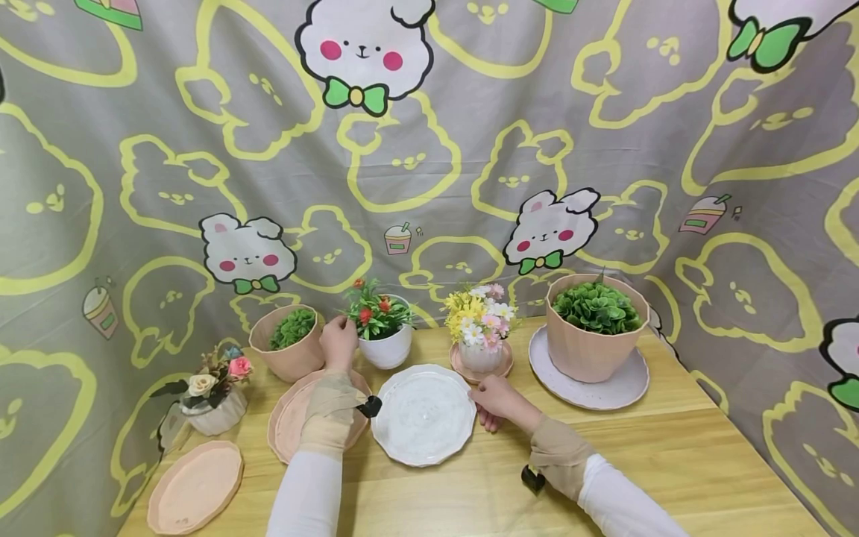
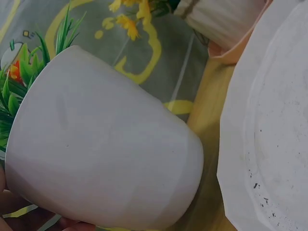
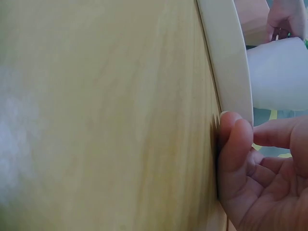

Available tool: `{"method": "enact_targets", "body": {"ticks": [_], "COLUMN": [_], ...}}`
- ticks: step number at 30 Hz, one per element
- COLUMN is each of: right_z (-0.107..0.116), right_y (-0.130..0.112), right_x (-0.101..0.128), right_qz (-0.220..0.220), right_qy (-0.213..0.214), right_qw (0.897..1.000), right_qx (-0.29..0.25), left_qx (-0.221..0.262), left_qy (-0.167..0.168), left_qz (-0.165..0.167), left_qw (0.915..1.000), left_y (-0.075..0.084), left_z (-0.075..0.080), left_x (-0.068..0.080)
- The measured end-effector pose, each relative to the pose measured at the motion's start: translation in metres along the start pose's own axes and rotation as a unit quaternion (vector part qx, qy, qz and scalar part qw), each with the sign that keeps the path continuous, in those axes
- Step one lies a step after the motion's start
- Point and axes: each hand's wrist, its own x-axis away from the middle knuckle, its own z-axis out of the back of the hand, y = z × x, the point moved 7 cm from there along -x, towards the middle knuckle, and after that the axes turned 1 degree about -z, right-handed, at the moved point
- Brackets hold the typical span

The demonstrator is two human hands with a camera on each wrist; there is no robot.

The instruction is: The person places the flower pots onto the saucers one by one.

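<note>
A white flowerpot (image 1: pixel 387 344) with red flowers and green leaves stands at the back middle. My left hand (image 1: pixel 339 341) grips its rim on the left side; in the left wrist view the pot's smooth wall (image 2: pixel 110 144) fills the middle and the fingers show only at the lower left. In front of this pot lies a white scalloped saucer (image 1: pixel 424 418) with dark specks on it. At the saucer's right edge, my right hand (image 1: pixel 499 400) pinches the rim between thumb and fingers, as the right wrist view shows at the rim (image 3: pixel 231 62).
Pink saucers lie under my left forearm (image 1: pixel 285 425) and at front left (image 1: pixel 194 488). Around them stand a pink pot (image 1: pixel 275 358), a rose pot (image 1: pixel 218 414), a daisy pot (image 1: pixel 480 356) on a small saucer and a large pink pot (image 1: pixel 590 350) on a white saucer (image 1: pixel 584 391). Printed cloth (image 1: pixel 429 149) hangs behind.
</note>
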Motion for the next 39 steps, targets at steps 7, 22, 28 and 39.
{"method": "enact_targets", "body": {"ticks": [7, 22, 28, 39], "right_z": [0.000, 0.000, 0.000, 0.001], "right_y": [-0.002, -0.002, -0.001, 0.000], "right_x": [0.001, 0.001, 0.001, 0.000], "right_qz": [0.004, 0.011, 0.014, 0.012], "right_qy": [-0.003, -0.003, -0.007, -0.002], "right_qw": [1.000, 1.000, 1.000, 1.000], "right_qx": [0.000, 0.007, 0.008, 0.009], "left_qx": [-0.013, 0.012, 0.006, 0.028], "left_qy": [-0.035, -0.123, -0.141, -0.179], "left_qz": [-0.002, -0.046, -0.056, -0.031], "left_qw": [0.9993, 0.9912, 0.9884, 0.9830], "left_y": [0.011, 0.019, 0.020, 0.018], "left_z": [0.002, -0.002, -0.005, -0.012], "left_x": [0.005, 0.030, 0.039, 0.063]}}
